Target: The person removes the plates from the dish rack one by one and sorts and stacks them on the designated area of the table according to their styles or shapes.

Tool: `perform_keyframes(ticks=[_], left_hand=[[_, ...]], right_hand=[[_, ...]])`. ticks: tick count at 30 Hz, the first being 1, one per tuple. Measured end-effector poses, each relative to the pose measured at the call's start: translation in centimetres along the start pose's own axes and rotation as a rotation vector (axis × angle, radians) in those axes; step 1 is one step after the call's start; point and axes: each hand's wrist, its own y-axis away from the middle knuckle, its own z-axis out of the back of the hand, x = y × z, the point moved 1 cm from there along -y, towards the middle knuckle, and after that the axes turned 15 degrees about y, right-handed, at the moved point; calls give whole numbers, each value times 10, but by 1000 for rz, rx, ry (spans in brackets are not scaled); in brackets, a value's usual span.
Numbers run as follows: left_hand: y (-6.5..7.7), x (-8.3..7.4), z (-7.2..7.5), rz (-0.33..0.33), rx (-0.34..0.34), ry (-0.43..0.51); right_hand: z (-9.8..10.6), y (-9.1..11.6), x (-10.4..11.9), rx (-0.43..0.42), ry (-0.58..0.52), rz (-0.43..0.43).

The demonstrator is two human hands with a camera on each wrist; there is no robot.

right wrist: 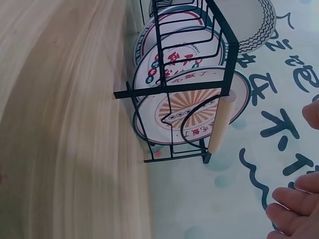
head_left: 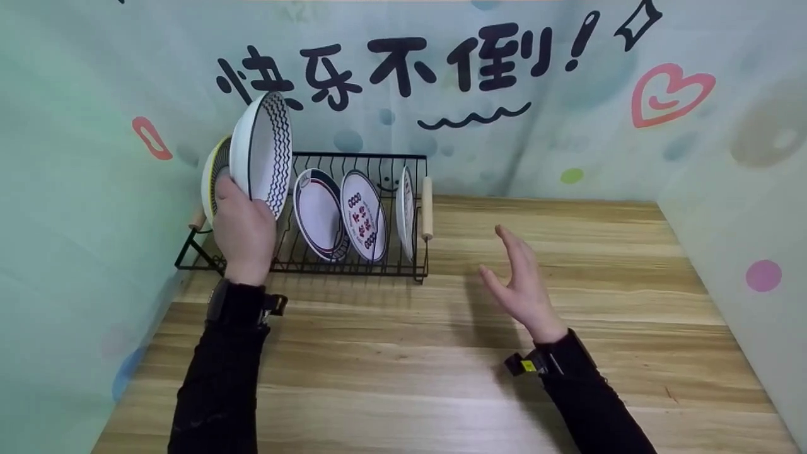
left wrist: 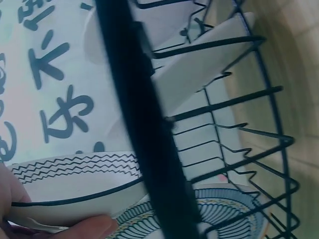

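My left hand (head_left: pixel 246 236) grips a white deep plate (head_left: pixel 243 148) with a dark rim and black zigzag lines inside. It holds this plate tilted on edge, raised over the left end of a black wire dish rack (head_left: pixel 353 273). In the left wrist view the thumb lies along the plate's outer side (left wrist: pixel 75 211). Partly hidden behind the hand, a yellow-rimmed plate (head_left: pixel 211 170) stands at the rack's left end. My right hand (head_left: pixel 523 284) is apart from the rack, over the table to its right, fingers extended and holding nothing.
In the rack stand a dark-banded plate (head_left: pixel 318 214), a plate with red lettering (head_left: pixel 362 217) and a plate seen edge-on (head_left: pixel 405 214). A wooden handle (head_left: pixel 427 208) is on the rack's right side. Printed cloth (head_left: pixel 567 145) borders the wooden table (head_left: pixel 391 366).
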Motion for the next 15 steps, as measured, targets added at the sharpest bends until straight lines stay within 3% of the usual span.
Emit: perform_keyframes(ticks=[5, 15], left_hand=[[3, -9, 2, -39, -64, 66], [9, -25, 0, -135, -195, 225]], right_hand=[[4, -5, 6, 9, -19, -19], [13, -16, 12, -96, -37, 20]])
